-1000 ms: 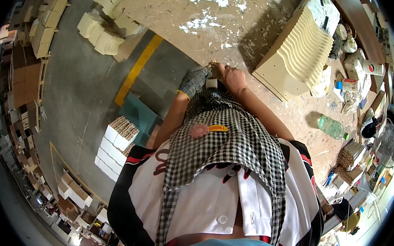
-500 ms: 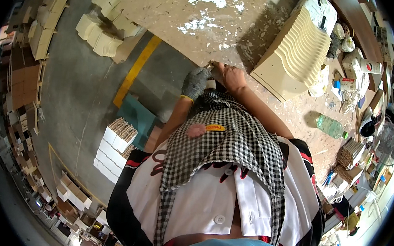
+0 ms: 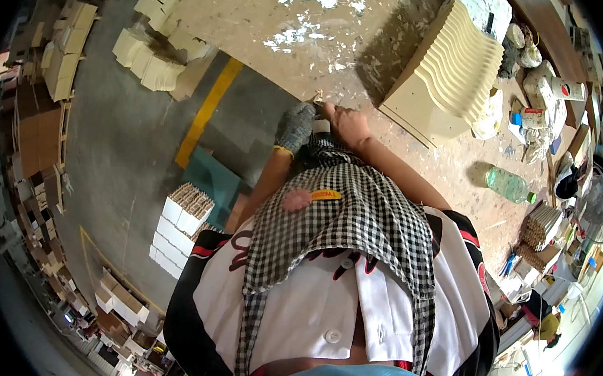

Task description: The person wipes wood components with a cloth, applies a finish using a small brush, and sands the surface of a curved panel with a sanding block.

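My left hand (image 3: 294,127), in a grey knit glove, is closed at the near edge of the workbench (image 3: 249,37). Close beside it, my bare right hand (image 3: 351,127) is curled shut, its fingers pointing toward the glove. A small pale, crumpled scrap (image 3: 318,97) sticks up just beyond the fingertips, where the two hands come together. What either hand grips is too small and hidden to name. Between my wrists, just above the checked apron (image 3: 341,219), a small whitish piece (image 3: 321,126) shows, its kind unclear.
To the right stands a stack of cream wavy-edged boards (image 3: 457,66). A green plastic bottle (image 3: 510,184) lies nearer me, with a paper cup (image 3: 567,89) at the far right. On the floor to the left are cream pieces (image 3: 146,58) and white stacked cartons (image 3: 176,225).
Both hands have shifted slightly toward me and stay close together. The right hand's fingers now look more curled. The whole view has moved a little.
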Motion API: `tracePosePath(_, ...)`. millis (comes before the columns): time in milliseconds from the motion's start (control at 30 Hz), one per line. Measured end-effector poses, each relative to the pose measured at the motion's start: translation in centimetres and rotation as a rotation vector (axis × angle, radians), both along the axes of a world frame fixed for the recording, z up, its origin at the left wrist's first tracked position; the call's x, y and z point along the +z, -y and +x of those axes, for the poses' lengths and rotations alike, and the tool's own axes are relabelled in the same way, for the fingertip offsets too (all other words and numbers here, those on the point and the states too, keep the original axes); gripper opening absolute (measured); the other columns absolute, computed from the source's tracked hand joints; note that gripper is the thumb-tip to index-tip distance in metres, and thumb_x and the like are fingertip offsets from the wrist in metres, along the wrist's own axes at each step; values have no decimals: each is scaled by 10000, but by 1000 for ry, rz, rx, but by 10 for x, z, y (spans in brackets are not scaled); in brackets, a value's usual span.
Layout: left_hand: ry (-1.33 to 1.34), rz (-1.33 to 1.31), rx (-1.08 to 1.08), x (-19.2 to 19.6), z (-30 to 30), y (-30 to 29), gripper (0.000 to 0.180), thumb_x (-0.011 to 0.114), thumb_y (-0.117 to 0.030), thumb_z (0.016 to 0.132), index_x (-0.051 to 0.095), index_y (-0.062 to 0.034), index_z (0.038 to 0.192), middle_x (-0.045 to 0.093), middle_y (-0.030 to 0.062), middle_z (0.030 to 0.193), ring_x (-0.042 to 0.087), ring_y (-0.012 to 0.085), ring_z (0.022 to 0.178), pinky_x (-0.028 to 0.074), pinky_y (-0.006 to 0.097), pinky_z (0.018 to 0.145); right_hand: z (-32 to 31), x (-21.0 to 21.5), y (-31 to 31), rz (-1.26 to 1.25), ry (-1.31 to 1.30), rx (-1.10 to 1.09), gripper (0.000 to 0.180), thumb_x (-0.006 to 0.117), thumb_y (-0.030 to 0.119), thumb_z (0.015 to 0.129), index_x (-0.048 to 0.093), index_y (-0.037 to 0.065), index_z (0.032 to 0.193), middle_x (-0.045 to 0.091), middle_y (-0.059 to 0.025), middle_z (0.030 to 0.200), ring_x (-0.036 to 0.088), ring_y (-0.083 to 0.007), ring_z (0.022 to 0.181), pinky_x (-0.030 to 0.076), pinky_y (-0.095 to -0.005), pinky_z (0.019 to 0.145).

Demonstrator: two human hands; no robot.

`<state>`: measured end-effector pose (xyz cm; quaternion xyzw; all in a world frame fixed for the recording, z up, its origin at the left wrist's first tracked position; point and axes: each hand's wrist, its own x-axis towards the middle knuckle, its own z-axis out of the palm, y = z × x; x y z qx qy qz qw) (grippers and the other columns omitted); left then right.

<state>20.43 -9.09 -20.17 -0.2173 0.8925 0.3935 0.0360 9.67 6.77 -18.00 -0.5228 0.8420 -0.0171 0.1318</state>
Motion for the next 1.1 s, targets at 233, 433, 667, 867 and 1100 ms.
tracePosePath(233, 190, -116, -239, 74, -29, -4, 237, 523, -95, 868, 677, -51, 1042, 672, 219, 1016, 635, 417, 952, 522, 486, 825, -18, 6, 10, 95, 100, -101, 146, 463, 145, 963, 459, 48, 1072, 685, -144, 841, 697, -298, 706, 522, -398, 544)
tracePosePath(433, 87, -123, -267, 84, -28, -2, 257, 515, -100, 863, 685, -55, 1050, 675, 220, 983, 633, 421, 930, 522, 488, 798, -10, 4, -1, 22, 71, 2, 222, 469, 157, 959, 443, 45, 1149, 685, -147, 873, 698, -299, 733, 526, -394, 564)
tracePosePath(667, 18, -288, -396, 41, -11, 7, 276, 595, -282, 896, 666, -109, 1098, 687, 206, 943, 646, 415, 895, 524, 486, 757, -31, 7, -6, 23, 88, -44, 313, 502, 158, 943, 460, 18, 1221, 689, -129, 896, 692, -293, 757, 528, -401, 598)
tracePosePath(867, 243, -357, -3, 73, -20, -29, 349, 449, -353, 1003, 648, -99, 1136, 690, 214, 955, 678, 359, 902, 545, 484, 758, -8, 1, -18, 46, -32, -43, 325, 471, 132, 964, 485, 4, 1262, 697, -127, 931, 696, -281, 746, 522, -416, 573)
tracePosePath(1100, 552, -411, -15, 84, -34, -39, 336, 432, -282, 1012, 607, -64, 1200, 700, 214, 999, 693, 356, 932, 555, 496, 757, 2, 16, -9, 102, 75, -35, 191, 477, 148, 975, 468, 12, 1109, 703, -147, 866, 705, -274, 715, 528, -368, 557)
